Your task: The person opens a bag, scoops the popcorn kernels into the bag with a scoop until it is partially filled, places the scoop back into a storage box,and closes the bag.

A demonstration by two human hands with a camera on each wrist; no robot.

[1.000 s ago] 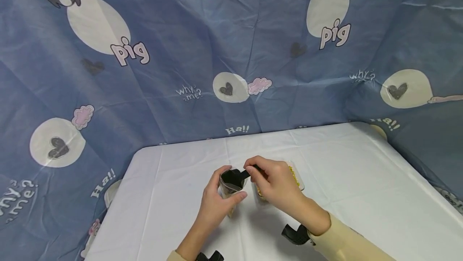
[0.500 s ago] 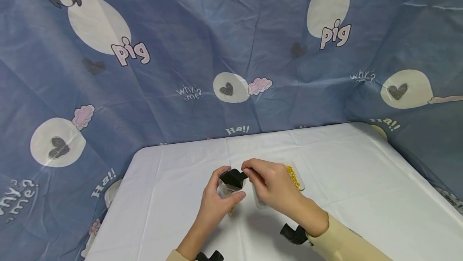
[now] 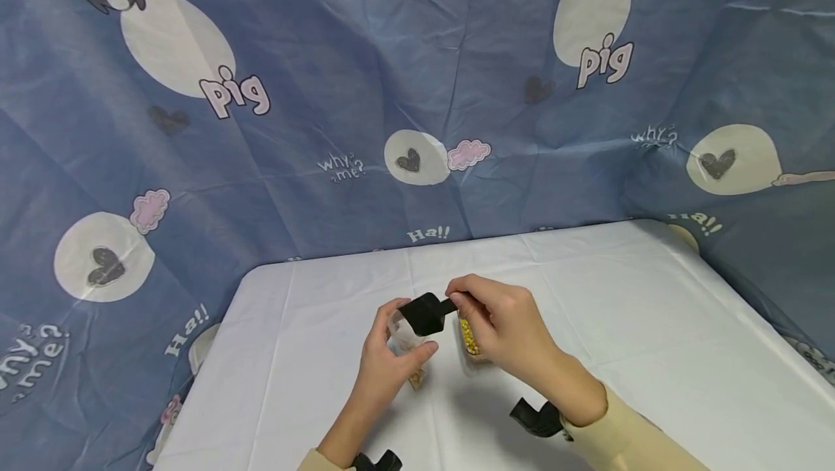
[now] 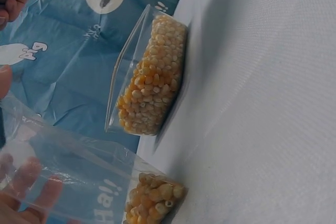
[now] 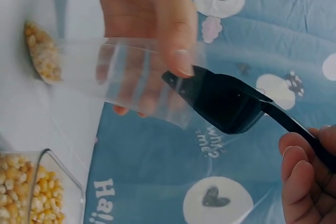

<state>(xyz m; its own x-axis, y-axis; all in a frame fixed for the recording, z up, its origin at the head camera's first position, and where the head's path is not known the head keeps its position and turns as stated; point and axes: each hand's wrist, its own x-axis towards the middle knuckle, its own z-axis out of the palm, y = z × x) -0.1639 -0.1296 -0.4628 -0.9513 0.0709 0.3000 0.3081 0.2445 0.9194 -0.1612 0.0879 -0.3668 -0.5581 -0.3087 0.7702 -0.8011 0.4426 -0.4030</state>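
A clear plastic bag [image 4: 113, 163] stands with corn kernels [image 4: 152, 198] in its bottom corner. My left hand [image 3: 386, 359] holds it near the top, fingers around one side and thumb on the other. Between its fingers and thumb, my right hand [image 3: 505, 322] grips the handle of a black scoop [image 3: 425, 314]. The scoop's tip is at the bag's mouth, and most of its bowl shows outside. Close to the right hand sits a clear rectangular container [image 4: 116, 77] of corn kernels, partly hidden by that hand in the head view.
A white cloth covers the table [image 3: 313, 340]. Behind it hangs a blue printed curtain [image 3: 293, 116]. Black curved pieces [image 3: 538, 419] sit at both wrists, over the table's near part.
The scoop has risen out of the bag's mouth and more of its bowl shows. My right hand has shifted slightly up and right; the left hand has hardly moved.
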